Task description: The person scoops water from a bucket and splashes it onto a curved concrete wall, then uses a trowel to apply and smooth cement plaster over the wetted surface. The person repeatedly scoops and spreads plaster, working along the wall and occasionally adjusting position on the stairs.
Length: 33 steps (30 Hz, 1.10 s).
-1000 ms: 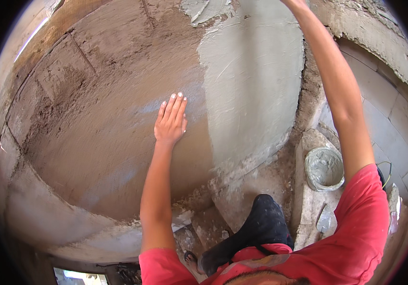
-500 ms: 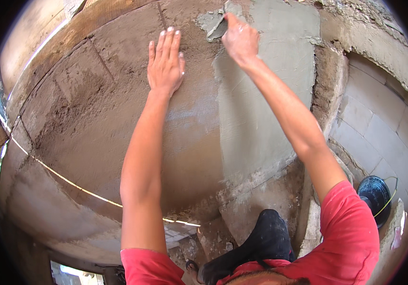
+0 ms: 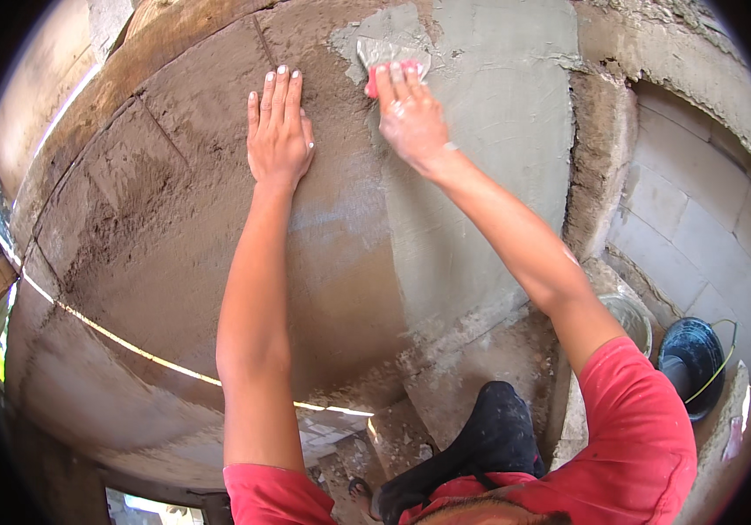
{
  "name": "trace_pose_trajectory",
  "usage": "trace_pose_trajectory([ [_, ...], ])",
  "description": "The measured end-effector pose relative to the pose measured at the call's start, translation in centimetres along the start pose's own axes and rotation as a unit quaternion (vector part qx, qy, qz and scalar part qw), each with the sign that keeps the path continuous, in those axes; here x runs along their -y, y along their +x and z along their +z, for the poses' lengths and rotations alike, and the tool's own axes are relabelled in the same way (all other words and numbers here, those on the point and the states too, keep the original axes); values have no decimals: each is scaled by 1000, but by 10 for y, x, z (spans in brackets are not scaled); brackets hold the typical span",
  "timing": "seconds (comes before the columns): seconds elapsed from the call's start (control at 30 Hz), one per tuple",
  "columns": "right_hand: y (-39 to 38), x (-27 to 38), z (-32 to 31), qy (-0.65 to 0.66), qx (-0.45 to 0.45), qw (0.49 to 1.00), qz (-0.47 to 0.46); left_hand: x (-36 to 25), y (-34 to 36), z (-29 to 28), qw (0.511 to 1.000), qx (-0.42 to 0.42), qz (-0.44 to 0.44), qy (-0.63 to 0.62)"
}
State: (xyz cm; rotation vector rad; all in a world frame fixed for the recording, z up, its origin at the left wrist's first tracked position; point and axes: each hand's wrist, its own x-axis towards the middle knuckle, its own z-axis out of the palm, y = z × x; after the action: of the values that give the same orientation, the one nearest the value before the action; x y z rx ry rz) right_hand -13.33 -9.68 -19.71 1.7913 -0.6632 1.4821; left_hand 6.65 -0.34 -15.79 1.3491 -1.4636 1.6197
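Observation:
My left hand (image 3: 281,140) lies flat on the rough brown wall (image 3: 157,245), fingers extended and together, pointing up. To its right, my right hand (image 3: 412,122) grips a putty knife with a red handle and a pale, mortar-smeared blade (image 3: 397,52). The blade is against the wall at the upper left edge of the smooth grey plaster layer (image 3: 489,192), where some uneven wet plaster sits.
A dark bucket (image 3: 692,363) with a wire handle stands at right, beside a lighter bucket (image 3: 636,317) partly hidden by my arm. A pale tiled surface (image 3: 682,219) and broken concrete edges flank the wall. My dark-trousered leg (image 3: 489,446) is on the debris-strewn steps below.
My left hand has moved up the wall since a second ago. My right hand came from top right toward the centre; lately the blade and hand have moved slightly down and left.

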Motion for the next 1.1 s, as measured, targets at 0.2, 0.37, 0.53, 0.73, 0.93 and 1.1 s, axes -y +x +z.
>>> trace_pose_trajectory([
  [0.2,-61,49,-9,75,102,991,-42,-1,-2,-1,1000,-9,14,-6],
  [0.37,-27,-5,-61,253,57,963,75,-2,-1,-1,1000,-2,-1,8],
  [0.53,24,-55,-26,49,97,976,190,-1,-2,2,1000,-18,0,4],
  [0.73,-69,60,-11,14,38,999,-28,0,-3,2,1000,-25,9,-6],
  [0.93,-51,22,-62,281,88,953,63,-1,-3,-1,1000,-16,4,3],
  [1.1,32,-66,-2,28,-79,995,56,-1,-3,4,1000,-18,8,17],
])
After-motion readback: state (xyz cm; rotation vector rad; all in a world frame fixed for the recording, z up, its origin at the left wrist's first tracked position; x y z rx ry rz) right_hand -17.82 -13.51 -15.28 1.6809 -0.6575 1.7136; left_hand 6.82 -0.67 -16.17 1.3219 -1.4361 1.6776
